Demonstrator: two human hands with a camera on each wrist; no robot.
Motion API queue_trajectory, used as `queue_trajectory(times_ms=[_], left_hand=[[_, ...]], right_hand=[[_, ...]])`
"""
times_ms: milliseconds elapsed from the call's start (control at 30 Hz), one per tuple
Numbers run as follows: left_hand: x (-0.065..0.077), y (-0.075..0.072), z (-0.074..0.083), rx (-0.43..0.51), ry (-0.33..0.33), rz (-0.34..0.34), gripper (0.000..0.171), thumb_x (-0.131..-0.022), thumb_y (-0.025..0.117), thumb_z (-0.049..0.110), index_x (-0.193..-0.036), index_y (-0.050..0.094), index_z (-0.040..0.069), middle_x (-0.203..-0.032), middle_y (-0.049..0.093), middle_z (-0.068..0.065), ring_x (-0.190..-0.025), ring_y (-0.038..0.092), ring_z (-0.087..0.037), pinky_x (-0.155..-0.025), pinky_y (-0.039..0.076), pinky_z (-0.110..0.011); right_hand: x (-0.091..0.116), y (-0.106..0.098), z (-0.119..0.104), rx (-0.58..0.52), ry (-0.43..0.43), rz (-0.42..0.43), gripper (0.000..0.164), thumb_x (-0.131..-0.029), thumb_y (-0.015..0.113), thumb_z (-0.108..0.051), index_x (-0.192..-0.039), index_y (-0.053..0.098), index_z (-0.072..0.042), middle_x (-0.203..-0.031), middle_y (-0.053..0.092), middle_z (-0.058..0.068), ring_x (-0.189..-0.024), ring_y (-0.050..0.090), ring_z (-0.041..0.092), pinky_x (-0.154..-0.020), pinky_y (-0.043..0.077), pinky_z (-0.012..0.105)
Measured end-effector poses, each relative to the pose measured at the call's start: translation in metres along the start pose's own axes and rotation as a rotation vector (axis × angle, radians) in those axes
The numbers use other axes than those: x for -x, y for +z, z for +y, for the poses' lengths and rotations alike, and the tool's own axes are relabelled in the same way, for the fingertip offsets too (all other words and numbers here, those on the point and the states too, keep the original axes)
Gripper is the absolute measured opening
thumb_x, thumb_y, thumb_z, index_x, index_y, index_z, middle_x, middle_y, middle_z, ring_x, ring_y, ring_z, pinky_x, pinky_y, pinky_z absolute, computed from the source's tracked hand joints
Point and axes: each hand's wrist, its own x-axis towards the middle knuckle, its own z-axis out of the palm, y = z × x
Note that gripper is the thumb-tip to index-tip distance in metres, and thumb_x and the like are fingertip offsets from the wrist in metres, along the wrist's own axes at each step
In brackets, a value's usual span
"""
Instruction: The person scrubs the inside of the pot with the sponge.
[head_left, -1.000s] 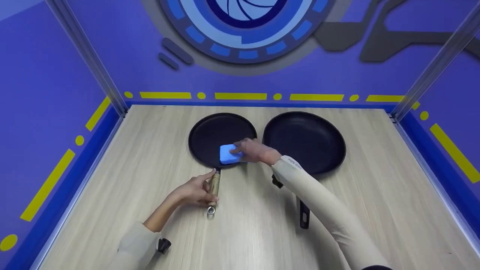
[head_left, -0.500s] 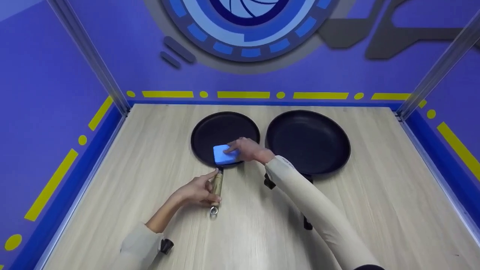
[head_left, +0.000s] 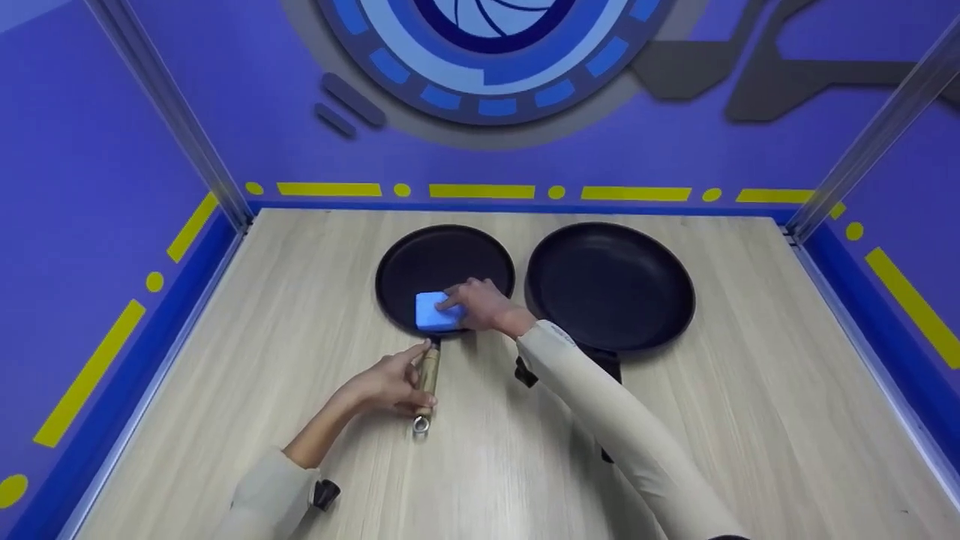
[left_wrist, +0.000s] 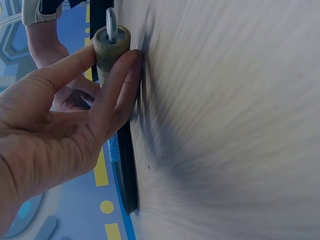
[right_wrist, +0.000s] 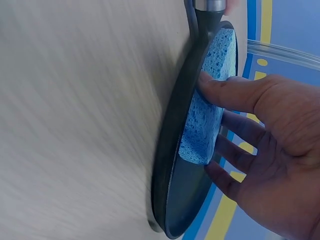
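My right hand (head_left: 484,304) pinches a blue sponge (head_left: 435,312) between thumb and fingers, at the near edge of a flat black pan (head_left: 442,259). In the right wrist view the porous sponge (right_wrist: 212,122) lies inside the low rim of the pan (right_wrist: 167,165). My left hand (head_left: 386,382) holds the pan's wooden handle (head_left: 429,375), which ends in a metal ring. Close up in the left wrist view, thumb and fingers of the left hand (left_wrist: 75,110) grip the handle (left_wrist: 111,52) from both sides.
A larger, deeper black frying pan (head_left: 611,285) stands just right of the flat pan. My right forearm covers most of its black handle (head_left: 607,364). Blue printed walls (head_left: 480,161) border the wooden table (head_left: 300,262) at the back and both sides.
My right hand has slid the sponge leftward along the near part of the flat pan. The left hand keeps its hold on the handle.
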Motion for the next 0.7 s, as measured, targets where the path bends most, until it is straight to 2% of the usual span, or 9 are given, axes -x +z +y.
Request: queue_trajectory(times_ms=[300, 500, 700], left_hand=[[-0.0007, 0.0007, 0.0038, -0.014, -0.007, -0.003, 0.100, -0.084, 0.081, -0.001, -0.163, 0.019, 0.003, -0.086, 0.053, -0.006, -0.071, 0.063, -0.014, -0.063, 0.060, -0.028], [0.0033, 0.0018, 0.0017, -0.002, -0.004, -0.012, 0.101, -0.084, 0.080, -0.001, -0.162, 0.016, 0.001, -0.088, 0.054, -0.007, -0.072, 0.063, -0.014, -0.063, 0.058, -0.026], [0.0048, 0.0011, 0.0005, -0.001, 0.021, -0.020, 0.101, -0.085, 0.079, -0.001, -0.162, 0.015, 0.000, -0.090, 0.055, -0.008, -0.073, 0.062, -0.013, -0.064, 0.056, -0.025]], right_hand=[[0.0007, 0.0031, 0.0009, 0.052, 0.014, 0.045, 0.049, -0.091, 0.070, 0.000, -0.133, 0.069, -0.025, -0.147, 0.060, 0.008, -0.133, 0.055, 0.039, -0.110, 0.043, 0.063], [-0.0002, 0.0050, -0.0021, 0.020, 0.033, 0.045, 0.044, -0.091, 0.075, -0.006, -0.131, 0.071, -0.026, -0.142, 0.064, 0.005, -0.132, 0.056, 0.036, -0.111, 0.044, 0.060], [-0.0018, 0.0056, -0.0055, 0.038, 0.081, 0.037, 0.043, -0.093, 0.075, -0.010, -0.131, 0.069, -0.030, -0.138, 0.066, 0.001, -0.130, 0.056, 0.033, -0.113, 0.043, 0.057]])
